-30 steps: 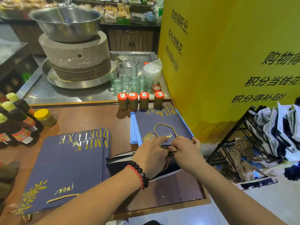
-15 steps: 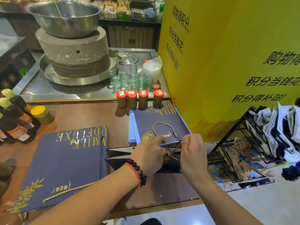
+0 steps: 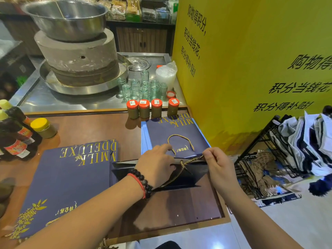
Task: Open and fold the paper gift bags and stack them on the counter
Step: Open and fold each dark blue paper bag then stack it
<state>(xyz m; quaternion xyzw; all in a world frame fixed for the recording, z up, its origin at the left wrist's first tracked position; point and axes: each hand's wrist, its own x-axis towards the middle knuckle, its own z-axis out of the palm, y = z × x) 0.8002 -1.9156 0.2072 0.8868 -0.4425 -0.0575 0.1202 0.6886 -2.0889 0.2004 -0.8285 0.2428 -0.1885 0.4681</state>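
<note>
Open bag (image 3: 179,177) sits at desk (image 3: 89,130) centre-front, mouth up, betw. two flat stacks: big stack (image 3: 68,177) on L, small stack (image 3: 172,135) behind, near yellow wall (image 3: 251,69). L hand (image 3: 156,166) presses on bag's top edge, fingers curled; whether it grips anything, can't tell. R hand (image 3: 215,164) pinched on gold cord (image 3: 190,161), pulled taut from bag rim. Hands apart. Four red-lid jars (image 3: 152,109) at desk's far edge.
</note>
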